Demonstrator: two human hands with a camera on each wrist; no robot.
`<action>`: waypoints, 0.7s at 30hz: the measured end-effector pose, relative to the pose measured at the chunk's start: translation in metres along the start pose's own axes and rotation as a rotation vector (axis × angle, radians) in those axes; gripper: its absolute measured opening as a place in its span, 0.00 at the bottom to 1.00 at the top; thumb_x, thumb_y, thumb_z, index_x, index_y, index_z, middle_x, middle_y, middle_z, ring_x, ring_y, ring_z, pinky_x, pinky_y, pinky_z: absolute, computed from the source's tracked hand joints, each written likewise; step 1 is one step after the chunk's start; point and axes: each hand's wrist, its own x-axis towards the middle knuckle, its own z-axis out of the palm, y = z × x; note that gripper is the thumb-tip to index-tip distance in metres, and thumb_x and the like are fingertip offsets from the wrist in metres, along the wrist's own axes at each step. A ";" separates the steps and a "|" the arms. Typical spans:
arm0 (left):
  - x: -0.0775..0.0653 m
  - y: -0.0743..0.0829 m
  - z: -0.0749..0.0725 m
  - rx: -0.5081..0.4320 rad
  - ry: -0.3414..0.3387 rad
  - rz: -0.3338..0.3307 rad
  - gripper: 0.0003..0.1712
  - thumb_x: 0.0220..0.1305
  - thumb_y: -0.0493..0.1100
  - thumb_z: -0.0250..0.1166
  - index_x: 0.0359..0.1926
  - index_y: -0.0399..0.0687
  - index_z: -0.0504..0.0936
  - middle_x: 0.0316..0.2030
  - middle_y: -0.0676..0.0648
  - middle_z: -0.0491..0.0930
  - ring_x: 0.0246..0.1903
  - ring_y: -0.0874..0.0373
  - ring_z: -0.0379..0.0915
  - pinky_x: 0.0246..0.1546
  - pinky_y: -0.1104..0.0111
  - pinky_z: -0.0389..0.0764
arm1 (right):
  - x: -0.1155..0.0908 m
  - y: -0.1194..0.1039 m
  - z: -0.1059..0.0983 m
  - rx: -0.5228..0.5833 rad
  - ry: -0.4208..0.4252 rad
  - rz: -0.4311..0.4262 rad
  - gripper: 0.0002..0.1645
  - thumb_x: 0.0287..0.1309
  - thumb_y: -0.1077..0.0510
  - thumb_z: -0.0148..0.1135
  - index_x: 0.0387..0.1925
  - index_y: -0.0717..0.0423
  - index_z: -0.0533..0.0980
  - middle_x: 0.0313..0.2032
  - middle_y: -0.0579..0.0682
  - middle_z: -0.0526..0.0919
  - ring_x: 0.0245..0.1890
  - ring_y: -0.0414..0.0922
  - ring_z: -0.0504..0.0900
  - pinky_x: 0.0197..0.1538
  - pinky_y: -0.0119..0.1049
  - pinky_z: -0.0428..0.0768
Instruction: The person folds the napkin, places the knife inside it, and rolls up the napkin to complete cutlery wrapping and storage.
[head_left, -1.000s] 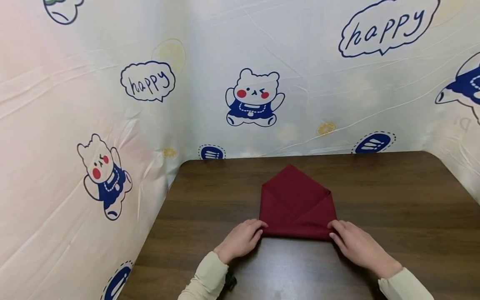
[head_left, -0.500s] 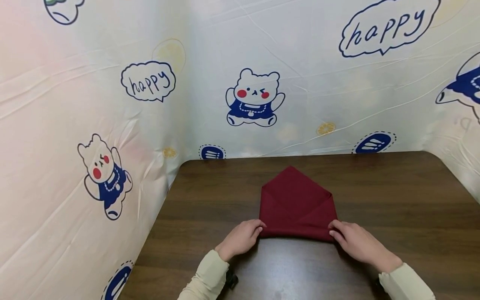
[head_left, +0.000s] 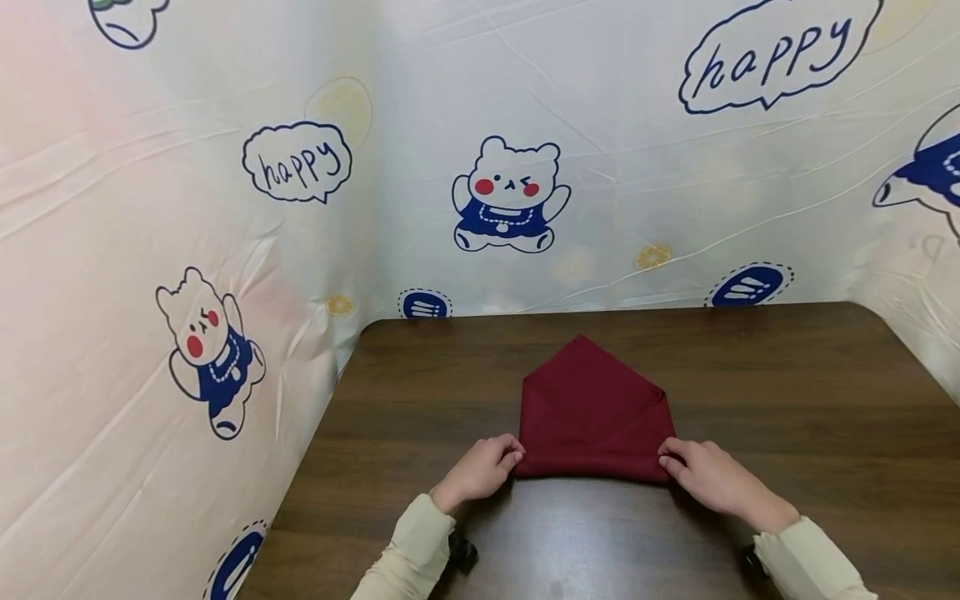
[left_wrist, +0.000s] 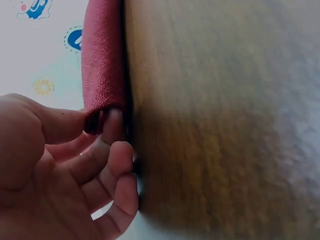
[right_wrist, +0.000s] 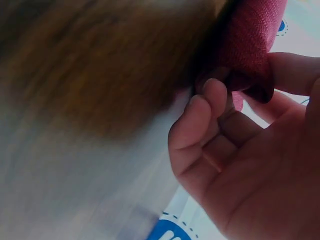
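A dark red cloth napkin [head_left: 588,412] lies folded on the table, its pointed end away from me and its near edge rolled into a thick band. At the roll's left end, my left hand [head_left: 482,471] pinches the cloth between thumb and fingers; the left wrist view shows the open end of the roll [left_wrist: 103,60] with a fingertip tucked under it. My right hand [head_left: 716,477] grips the roll's right end in the same way. In the right wrist view, curled fingers [right_wrist: 192,122] sit below the rolled end [right_wrist: 250,45], and the thumb is on its outer side.
The brown wooden table [head_left: 420,383] extends on all sides of the cloth. A pale curtain [head_left: 600,108] printed with bears and the word "happy" hangs along the back and both sides.
The near edge has been rolled over into a thicker band, and the napkin's far point has come slightly toward me. My left hand has shifted a little left, to the roll's end.
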 end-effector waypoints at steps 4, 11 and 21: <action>0.003 -0.001 -0.002 -0.055 -0.017 -0.035 0.09 0.70 0.40 0.55 0.39 0.43 0.82 0.28 0.51 0.79 0.27 0.66 0.67 0.34 0.72 0.72 | 0.003 -0.002 -0.001 0.028 -0.009 0.040 0.05 0.63 0.56 0.56 0.34 0.49 0.77 0.25 0.41 0.77 0.28 0.39 0.73 0.34 0.38 0.73; 0.007 -0.002 -0.006 -0.186 -0.064 -0.121 0.13 0.69 0.41 0.56 0.33 0.38 0.83 0.26 0.50 0.79 0.26 0.64 0.67 0.32 0.73 0.71 | 0.006 -0.005 -0.002 0.064 -0.011 0.122 0.08 0.61 0.55 0.57 0.28 0.53 0.75 0.22 0.44 0.74 0.25 0.41 0.70 0.33 0.37 0.70; 0.010 0.001 -0.007 -0.241 -0.011 -0.255 0.10 0.63 0.44 0.62 0.29 0.43 0.83 0.22 0.50 0.81 0.19 0.63 0.68 0.22 0.71 0.71 | 0.009 -0.002 -0.002 0.106 -0.033 0.175 0.09 0.59 0.55 0.58 0.29 0.54 0.70 0.20 0.46 0.71 0.22 0.42 0.68 0.28 0.36 0.67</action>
